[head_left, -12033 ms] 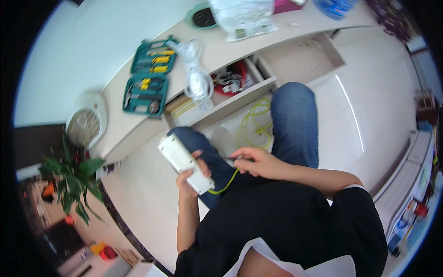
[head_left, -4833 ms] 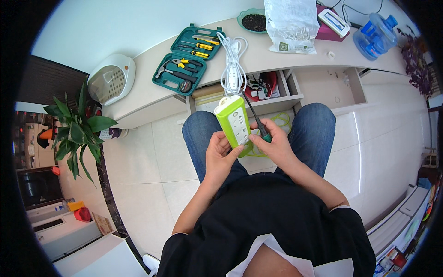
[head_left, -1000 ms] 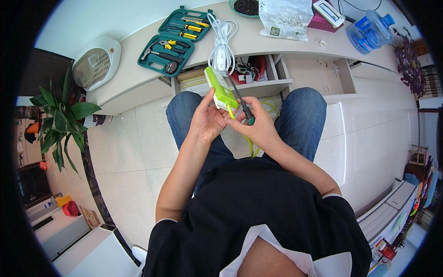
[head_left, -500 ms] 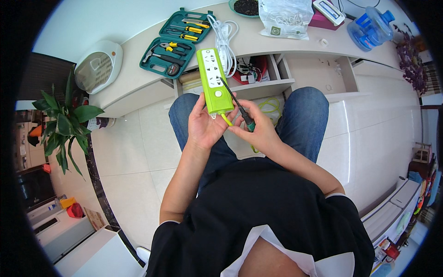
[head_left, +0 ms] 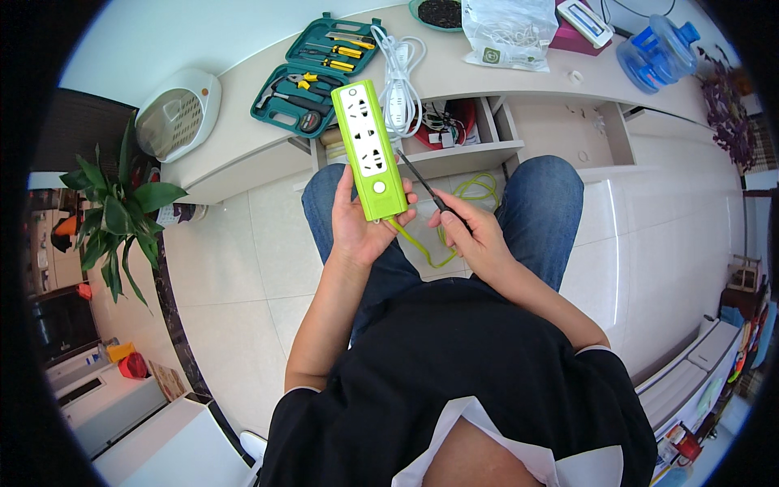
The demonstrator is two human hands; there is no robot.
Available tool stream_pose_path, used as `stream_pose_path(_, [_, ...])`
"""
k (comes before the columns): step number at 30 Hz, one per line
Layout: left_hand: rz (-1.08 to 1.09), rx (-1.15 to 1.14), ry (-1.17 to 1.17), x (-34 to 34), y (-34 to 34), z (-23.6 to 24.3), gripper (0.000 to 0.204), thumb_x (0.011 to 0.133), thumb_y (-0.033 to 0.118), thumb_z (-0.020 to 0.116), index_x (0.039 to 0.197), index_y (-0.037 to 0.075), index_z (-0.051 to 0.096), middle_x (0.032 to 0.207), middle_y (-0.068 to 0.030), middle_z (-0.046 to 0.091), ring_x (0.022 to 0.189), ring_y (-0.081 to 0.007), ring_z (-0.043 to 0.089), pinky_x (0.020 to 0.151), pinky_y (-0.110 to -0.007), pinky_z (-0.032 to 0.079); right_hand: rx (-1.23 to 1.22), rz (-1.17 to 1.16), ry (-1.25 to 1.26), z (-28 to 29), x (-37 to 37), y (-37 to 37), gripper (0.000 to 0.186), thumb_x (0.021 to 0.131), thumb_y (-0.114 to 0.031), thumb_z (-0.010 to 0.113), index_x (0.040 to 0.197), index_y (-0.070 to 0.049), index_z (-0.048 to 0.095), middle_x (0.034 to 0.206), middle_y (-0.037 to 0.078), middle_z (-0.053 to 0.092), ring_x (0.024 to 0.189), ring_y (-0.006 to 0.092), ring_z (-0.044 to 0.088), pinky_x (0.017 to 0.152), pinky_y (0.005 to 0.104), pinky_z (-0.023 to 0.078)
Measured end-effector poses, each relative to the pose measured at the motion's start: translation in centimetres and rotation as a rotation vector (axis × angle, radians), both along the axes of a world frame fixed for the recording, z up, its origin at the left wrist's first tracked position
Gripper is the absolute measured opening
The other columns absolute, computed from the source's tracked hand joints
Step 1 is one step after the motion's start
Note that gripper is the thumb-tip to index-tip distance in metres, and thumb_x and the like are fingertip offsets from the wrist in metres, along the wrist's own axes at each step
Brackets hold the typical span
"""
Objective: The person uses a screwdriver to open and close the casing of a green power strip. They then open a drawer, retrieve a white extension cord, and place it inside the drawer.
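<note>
My left hand [head_left: 361, 223] grips a lime-green power strip [head_left: 370, 192] from beneath, its white socket face turned up and its button toward me. A green cord [head_left: 419, 248] runs from the strip's near end down between my knees. Just right of the strip, my right hand [head_left: 471, 235] is closed on a screwdriver [head_left: 420, 178] with a dark handle and a long shaft, whose tip points up-left beside the strip's right edge. Beyond them, a teal toolbox [head_left: 290, 115] lies open with pliers, hammer, tape measure and yellow-handled tools, beside a coiled white extension cord [head_left: 398, 93].
Above my knees stands a white counter [head_left: 223, 150] with two open drawers [head_left: 553, 122], one holding a red container of cables. On it are a white pet-litter box [head_left: 174, 114], plastic bag [head_left: 503, 32] and blue water jug [head_left: 653, 57]. A potted plant [head_left: 122, 203] is at left.
The strip has turned from its side, and earlier its white back, to socket face up, and rises higher. My right hand has moved off the cord at the strip's end, rightward with the screwdriver.
</note>
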State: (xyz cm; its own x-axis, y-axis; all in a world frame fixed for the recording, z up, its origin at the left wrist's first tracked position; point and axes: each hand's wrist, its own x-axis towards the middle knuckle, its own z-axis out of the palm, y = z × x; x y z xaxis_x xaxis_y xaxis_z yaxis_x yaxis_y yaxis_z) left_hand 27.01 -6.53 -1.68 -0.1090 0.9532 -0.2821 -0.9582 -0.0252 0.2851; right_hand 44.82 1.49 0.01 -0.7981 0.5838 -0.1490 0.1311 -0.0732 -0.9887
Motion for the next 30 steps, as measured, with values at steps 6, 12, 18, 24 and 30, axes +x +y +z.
stream_pose_path(6, [0.015, -0.015, 0.113, 0.07, -0.36, 0.77, 0.068, 0.086, 0.062, 0.025, 0.119, 0.006, 0.045, 0.089, -0.0163, 0.054, 0.078, -0.0276, 0.055, 0.072, -0.04, 0.047, 0.107, 0.012, 0.034, 0.4, 0.32, 0.21, 0.035, 0.088, -0.01, 0.051, 0.122, -0.002, 0.048, 0.088, 0.009, 0.064, 0.082, 0.0121, 0.06, 0.074, 0.0257, 0.045])
stream_pose_path(12, [0.018, 0.004, 0.2, -0.18, -0.5, 0.59, 0.073, 0.085, 0.066, 0.022, 0.12, 0.005, 0.043, 0.084, -0.0159, 0.052, 0.069, -0.0267, 0.053, 0.067, -0.04, 0.046, 0.086, 0.02, 0.043, 0.8, -0.07, -0.11, 0.028, 0.086, -0.006, 0.052, 0.113, -0.001, 0.05, 0.087, 0.01, 0.065, 0.083, 0.0134, 0.061, 0.074, 0.026, 0.045])
stream_pose_path(18, [0.016, 0.048, 0.191, -0.49, -0.62, 0.37, 0.071, 0.088, 0.063, 0.016, 0.119, 0.004, 0.042, 0.084, -0.0161, 0.054, 0.071, -0.0263, 0.054, 0.069, -0.041, 0.045, 0.074, 0.025, 0.042, 0.47, -0.22, -0.3, 0.027, 0.086, -0.006, 0.052, 0.112, 0.0, 0.05, 0.088, 0.009, 0.064, 0.085, 0.0133, 0.061, 0.076, 0.0259, 0.044])
stream_pose_path(24, [0.035, 0.023, 0.194, -0.6, -0.69, 0.16, 0.071, 0.088, 0.063, 0.018, 0.119, 0.004, 0.043, 0.084, -0.0159, 0.054, 0.071, -0.0263, 0.054, 0.068, -0.04, 0.045, 0.048, 0.033, 0.05, 0.39, -0.48, -0.28, 0.027, 0.086, -0.006, 0.052, 0.112, 0.0, 0.05, 0.089, 0.009, 0.063, 0.086, 0.0131, 0.06, 0.078, 0.026, 0.044])
stream_pose_path(30, [0.045, -0.01, 0.19, -0.59, -0.61, 0.12, 0.072, 0.087, 0.064, 0.021, 0.121, 0.004, 0.043, 0.084, -0.0157, 0.053, 0.07, -0.0266, 0.053, 0.066, -0.039, 0.045, 0.039, 0.033, 0.03, 0.38, -0.57, -0.34, 0.027, 0.086, -0.006, 0.052, 0.112, 0.0, 0.049, 0.089, 0.009, 0.063, 0.086, 0.0129, 0.06, 0.078, 0.0259, 0.045])
